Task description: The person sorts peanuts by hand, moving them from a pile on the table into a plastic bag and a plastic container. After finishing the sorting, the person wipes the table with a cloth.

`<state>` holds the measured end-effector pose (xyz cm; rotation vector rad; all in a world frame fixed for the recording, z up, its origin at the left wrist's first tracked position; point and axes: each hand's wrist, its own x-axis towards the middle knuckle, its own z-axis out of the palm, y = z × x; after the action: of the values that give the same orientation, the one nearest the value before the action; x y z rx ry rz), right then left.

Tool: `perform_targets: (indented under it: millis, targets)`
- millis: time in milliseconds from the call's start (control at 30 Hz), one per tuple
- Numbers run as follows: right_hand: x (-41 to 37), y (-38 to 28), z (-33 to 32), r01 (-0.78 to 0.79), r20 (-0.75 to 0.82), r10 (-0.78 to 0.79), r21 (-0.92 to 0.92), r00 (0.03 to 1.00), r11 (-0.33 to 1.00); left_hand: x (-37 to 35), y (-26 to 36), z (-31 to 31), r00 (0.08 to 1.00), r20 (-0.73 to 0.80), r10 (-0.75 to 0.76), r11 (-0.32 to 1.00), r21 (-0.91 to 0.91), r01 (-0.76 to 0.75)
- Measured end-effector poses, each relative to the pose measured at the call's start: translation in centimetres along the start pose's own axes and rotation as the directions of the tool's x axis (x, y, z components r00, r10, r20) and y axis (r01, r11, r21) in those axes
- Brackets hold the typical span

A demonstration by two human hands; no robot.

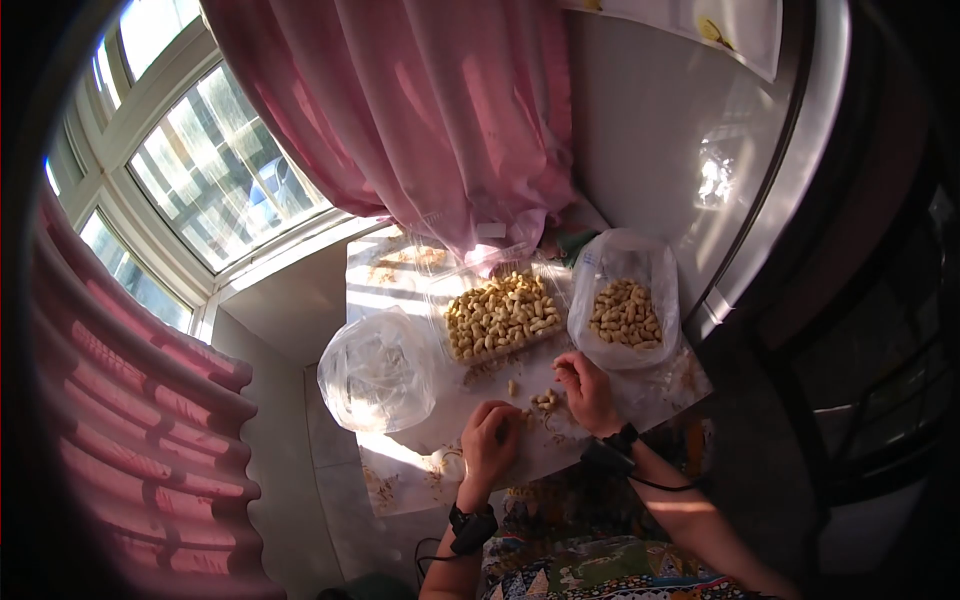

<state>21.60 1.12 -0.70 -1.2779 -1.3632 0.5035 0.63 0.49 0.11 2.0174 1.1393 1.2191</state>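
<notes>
My left hand (489, 440) rests at the table's near side, its fingers curled beside a few loose peanuts; what it holds, if anything, is hidden. To the right, my right hand (588, 393) has its fingers bent together just below a plastic-lined container, beside a small group of peanuts (545, 400). A single peanut (512, 387) lies between and above the hands. Behind them is a clear box heaped with peanuts (503, 313). The white plastic-lined container (628, 352) at the right holds more peanuts (625, 313).
A container lined with a clear plastic bag (378, 370) stands at the left of the patterned table (400, 480). Pink curtains (400, 110) hang behind the table, near a window (225, 160). A large pale panel (680, 130) rises at the right.
</notes>
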Motion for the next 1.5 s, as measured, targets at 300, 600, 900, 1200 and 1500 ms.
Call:
perform_targets:
  millis: [300,600,900,1200,1500]
  targets:
    - [-0.1,0.0,0.0,0.006,0.001,-0.006,-0.009,1.000,1.000,0.1,0.4,-0.2,1.000,0.010,-0.022,1.000,0.000,0.022]
    - [0.4,-2.4,-1.0,0.232,-0.069,-0.243,-0.129,0.968,0.964,0.1,0.2,0.0,0.997,0.023,-0.075,0.997,-0.005,0.075]
    - [2.6,-1.7,-7.7,0.166,-0.237,-0.243,-0.302,0.941,0.939,0.0,0.0,0.0,0.998,0.017,-0.059,0.998,-0.017,0.059]
    - [0.6,0.5,-8.3,0.000,-0.373,-0.052,-0.137,0.926,0.991,-0.1,-0.7,0.3,1.000,0.005,-0.022,0.999,-0.023,0.022]
    - [0.1,-0.8,-7.8,0.070,-0.305,-0.160,-0.288,0.939,0.955,0.1,0.1,-0.2,0.999,0.025,-0.044,0.999,-0.021,0.045]
